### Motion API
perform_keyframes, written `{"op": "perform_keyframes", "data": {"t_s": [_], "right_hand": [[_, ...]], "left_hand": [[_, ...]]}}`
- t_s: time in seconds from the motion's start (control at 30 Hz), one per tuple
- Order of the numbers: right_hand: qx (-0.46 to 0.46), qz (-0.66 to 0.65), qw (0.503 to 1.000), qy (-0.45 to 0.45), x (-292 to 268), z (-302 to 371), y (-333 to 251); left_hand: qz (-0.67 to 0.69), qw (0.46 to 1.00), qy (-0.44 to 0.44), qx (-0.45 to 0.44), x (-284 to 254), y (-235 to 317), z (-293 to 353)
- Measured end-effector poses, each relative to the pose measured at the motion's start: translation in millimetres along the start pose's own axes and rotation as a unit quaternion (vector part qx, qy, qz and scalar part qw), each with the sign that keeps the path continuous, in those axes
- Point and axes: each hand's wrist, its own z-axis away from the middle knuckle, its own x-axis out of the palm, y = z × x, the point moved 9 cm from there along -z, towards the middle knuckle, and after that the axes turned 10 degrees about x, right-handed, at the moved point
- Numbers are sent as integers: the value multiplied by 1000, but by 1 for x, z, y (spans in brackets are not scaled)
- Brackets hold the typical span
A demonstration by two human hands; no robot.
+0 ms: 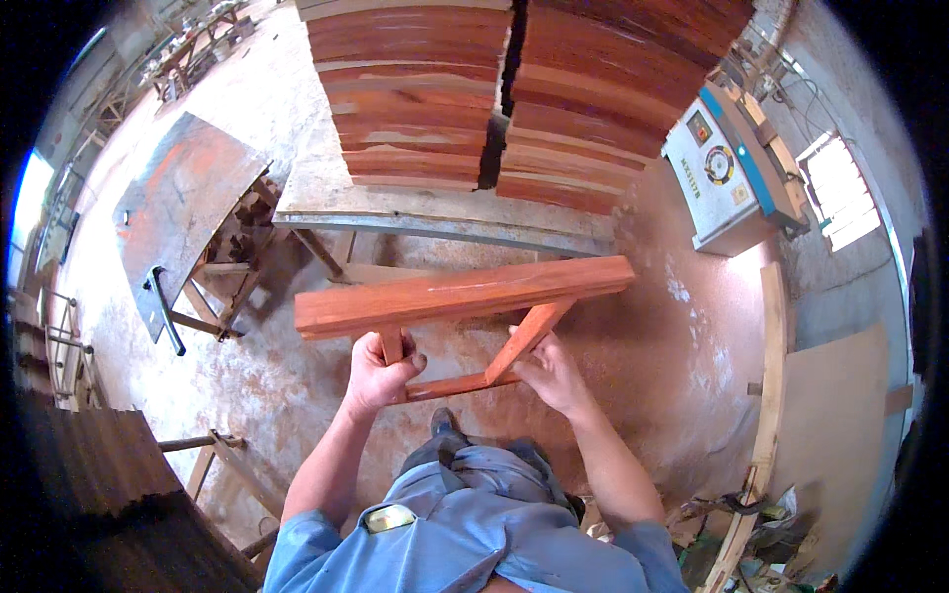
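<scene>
A reddish wooden frame (465,293) is held up before my body, over the floor. It has a thick beam on its far side, two shorter pieces running toward me and a thin rail joining them on the near side. My left hand (378,376) is closed round the left short piece, thumb pointing right. My right hand (550,374) grips the frame near the slanted right piece, close to its lower corner. Some of the right fingers are hidden behind the wood.
Stacked red-brown boards (415,99) stand on a pale bench (445,229) ahead. A metal-topped table (178,208) is at the left, a white-and-blue machine (717,173) at the right. Dark boards (89,484) lie near left; a long pale plank (771,395) leans at right.
</scene>
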Motion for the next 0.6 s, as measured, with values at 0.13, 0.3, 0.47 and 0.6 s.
{"op": "perform_keyframes", "data": {"t_s": [0.13, 0.3, 0.47, 0.6], "right_hand": [[35, 21, 997, 71, 15, -74, -25], [-30, 3, 990, 135, -3, -175, -65], [-63, -38, 986, 152, -21, -276, -69], [-15, -67, 982, 176, -26, -339, -43]], "left_hand": [[22, 999, 35, 22, -29, 16, -45], [-206, 966, 64, 145, -45, 61, -134], [-205, 959, 185, 66, -119, 21, -139], [-295, 917, 248, -101, -202, -94, -39]]}}
